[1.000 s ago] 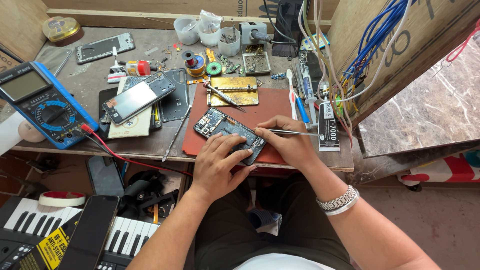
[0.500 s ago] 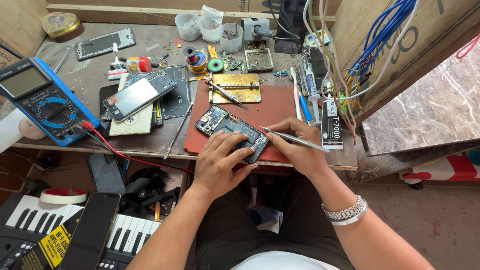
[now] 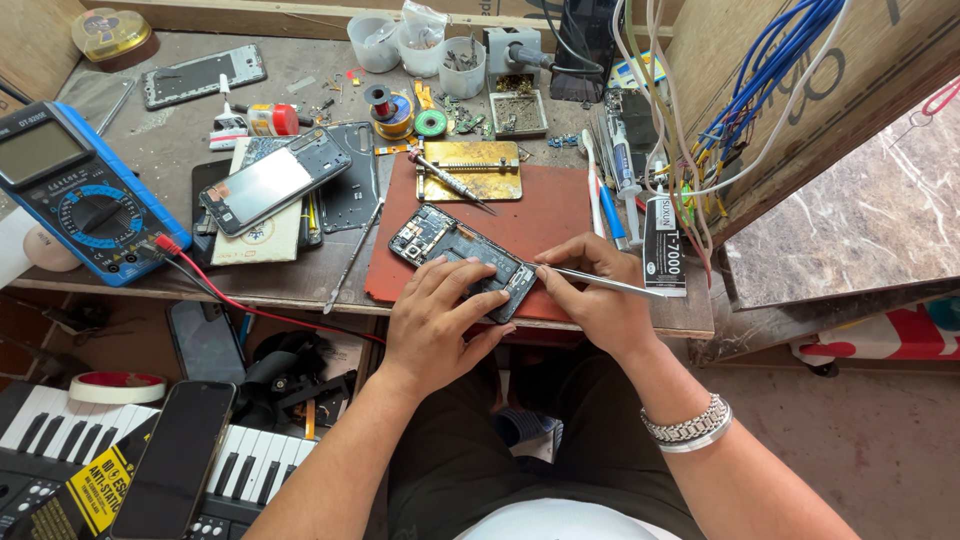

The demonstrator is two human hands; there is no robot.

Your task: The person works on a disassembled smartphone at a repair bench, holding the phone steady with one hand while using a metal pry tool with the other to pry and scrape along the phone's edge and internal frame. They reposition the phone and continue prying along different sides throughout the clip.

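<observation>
Rust-red matting (image 3: pixel 545 215) covered the front middle of the worktop (image 3: pixel 170 150), and on it, near the front edge, lay the opened phone (image 3: pixel 462 258), back cover off, its dark circuit boards and small metal shields bare. It looked light, thin and stiff, but fragile: the safe hold was by the frame's long edges, never on the exposed parts. The left hand (image 3: pixel 440 315) did roughly that, fingers spread and pressed flat over the near end, pinning it to the mat rather than gripping it. The right hand (image 3: pixel 595 295) pinched slim steel tweezers (image 3: pixel 590 280) like a pen, fingers closed on the shaft, the tip touching the phone's right end. A brass-coloured plate (image 3: pixel 470 170) with a screwdriver (image 3: pixel 445 178) across it sat at the mat's back edge. Toward the left edge rested a blue multimeter (image 3: pixel 75 195) with a red lead, and beside it another phone (image 3: pixel 270 182), glossy, on a stack of covers. Clear plastic cups (image 3: pixel 420 40) of small parts stood along the back edge
</observation>
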